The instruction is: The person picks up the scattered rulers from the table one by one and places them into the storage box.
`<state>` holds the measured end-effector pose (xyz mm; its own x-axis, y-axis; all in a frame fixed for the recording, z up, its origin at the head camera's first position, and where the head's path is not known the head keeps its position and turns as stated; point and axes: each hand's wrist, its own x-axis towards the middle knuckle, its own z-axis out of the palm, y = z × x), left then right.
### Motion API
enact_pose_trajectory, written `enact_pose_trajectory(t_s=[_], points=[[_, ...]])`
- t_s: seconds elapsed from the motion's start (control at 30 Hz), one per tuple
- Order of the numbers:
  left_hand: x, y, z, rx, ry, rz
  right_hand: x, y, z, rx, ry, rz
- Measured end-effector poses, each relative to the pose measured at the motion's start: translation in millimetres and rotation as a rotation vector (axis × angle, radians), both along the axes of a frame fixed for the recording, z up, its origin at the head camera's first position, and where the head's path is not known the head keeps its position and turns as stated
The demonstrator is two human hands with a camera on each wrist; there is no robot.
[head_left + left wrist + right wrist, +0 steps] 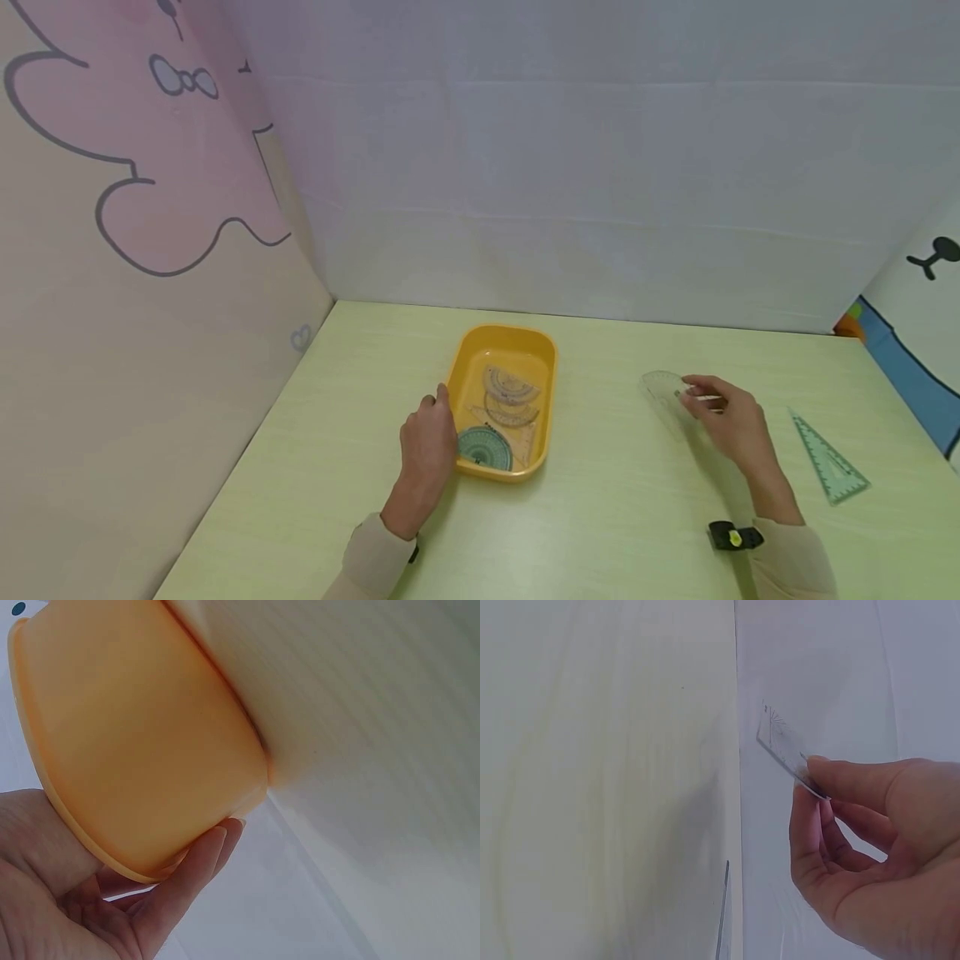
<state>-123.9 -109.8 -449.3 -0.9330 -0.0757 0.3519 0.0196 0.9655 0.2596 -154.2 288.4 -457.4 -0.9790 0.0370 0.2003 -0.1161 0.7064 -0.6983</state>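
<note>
The fingers of your left hand (429,437) grip the left side of one yellow plastic tray (495,346) on the pale green surface (592,525). Inside lie one green rounded plastic protractor (483,448) and some clear plastic pieces (512,385), too overlapped to count. Your right hand (731,421) pinches one clear curved plastic protractor (662,382) above the surface. One green plastic triangle ruler (823,458) lies to its right.

No word, brand or number is legible. Fine scale marks show on the green set square (818,454), on the green protractor (485,448) in the yellow tray (510,331) and on the clear protractor (662,384) in the right hand (731,421), all too small to read.
</note>
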Motion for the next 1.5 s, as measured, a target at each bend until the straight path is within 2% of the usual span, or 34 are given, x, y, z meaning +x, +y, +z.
enact_pose_trajectory(t_s=[0.47,0.9,1.3,1.5], points=[[-0.6,0.0,-0.4,-0.005,0.004,0.0,1.2,-16,8.9,-0.098,-0.022,0.024],[-1.1,-0.6,-0.2,0.003,-0.02,0.003,5.8,-30,21.6,-0.132,0.024,0.039],[-0.8,0.2,-0.1,-0.006,-0.019,0.002,7.7,-50,27.1,-0.17,0.058,0.099],[-0.4,0.5,1.3,0.004,-0.032,0.012,6.7,-59,27.2,-0.188,0.047,0.124]])
